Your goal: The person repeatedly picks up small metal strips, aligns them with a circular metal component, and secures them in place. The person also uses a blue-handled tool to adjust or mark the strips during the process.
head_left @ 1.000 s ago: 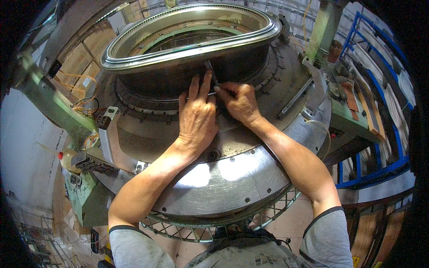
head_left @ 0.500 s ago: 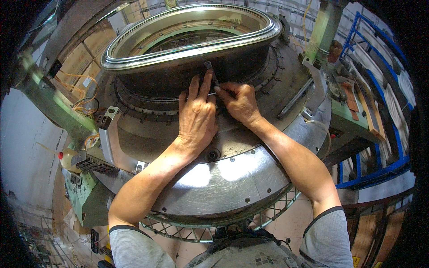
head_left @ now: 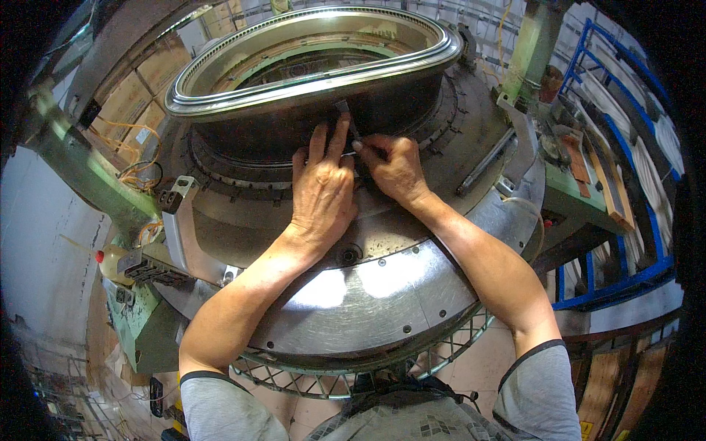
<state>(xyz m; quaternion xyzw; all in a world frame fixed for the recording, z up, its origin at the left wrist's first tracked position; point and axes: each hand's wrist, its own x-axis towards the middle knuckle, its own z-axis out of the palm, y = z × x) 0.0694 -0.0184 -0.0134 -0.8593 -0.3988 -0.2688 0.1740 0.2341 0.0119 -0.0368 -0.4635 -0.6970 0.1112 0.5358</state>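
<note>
Pinches the lower end of a slim metal strip (head_left: 351, 125) with the right hand (head_left: 397, 169), with thumb and forefinger brought together at the tips. Stretches the left hand (head_left: 323, 187) out just beside it, with fingers extended and slightly apart, closed around nothing, touching near the strip's upper end with the forefinger. Slants the strip a little leftward at the top, in front of the dark side wall (head_left: 250, 140) of a large flanged ring (head_left: 309, 88), below its bright rim. Spans, with both forearms, a round base plate (head_left: 239, 220) and a polished metal band (head_left: 353, 316). Shows farther out a metal rod (head_left: 485, 162) to the right, a green post (head_left: 533, 55) beyond, a green arm (head_left: 95, 162) to the left, and a blue rack (head_left: 618, 285) at far right.
</note>
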